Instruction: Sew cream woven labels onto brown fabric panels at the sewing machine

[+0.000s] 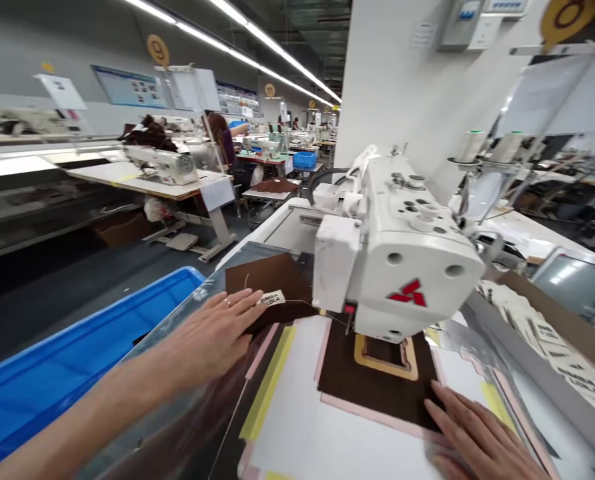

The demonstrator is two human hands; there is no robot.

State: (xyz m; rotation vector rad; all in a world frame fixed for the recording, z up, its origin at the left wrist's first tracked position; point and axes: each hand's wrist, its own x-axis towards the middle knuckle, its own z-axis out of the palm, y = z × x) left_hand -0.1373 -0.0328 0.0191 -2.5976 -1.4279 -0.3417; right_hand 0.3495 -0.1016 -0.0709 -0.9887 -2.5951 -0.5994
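Observation:
My left hand [222,330] lies stretched out over a dark brown fabric piece [270,275] at the left of the sewing machine, its fingertips at the edge of a white printed label [271,298]. A thread runs from the label toward the needle area. Under the white machine head [417,260], a second brown fabric panel [340,367] sits on a white template sheet [297,400] with pink and yellow edging. A tan frame [387,375] rests on that panel. My right hand [482,430] is flat, fingers extended, touching the panel's right edge.
A blue bin [102,347] stands at the left below the table edge. On the right, a cardboard box [567,333] holds several printed labels beside a screen [577,287]. Thread cones [472,145] stand behind. Other sewing tables and a person [222,137] are farther back.

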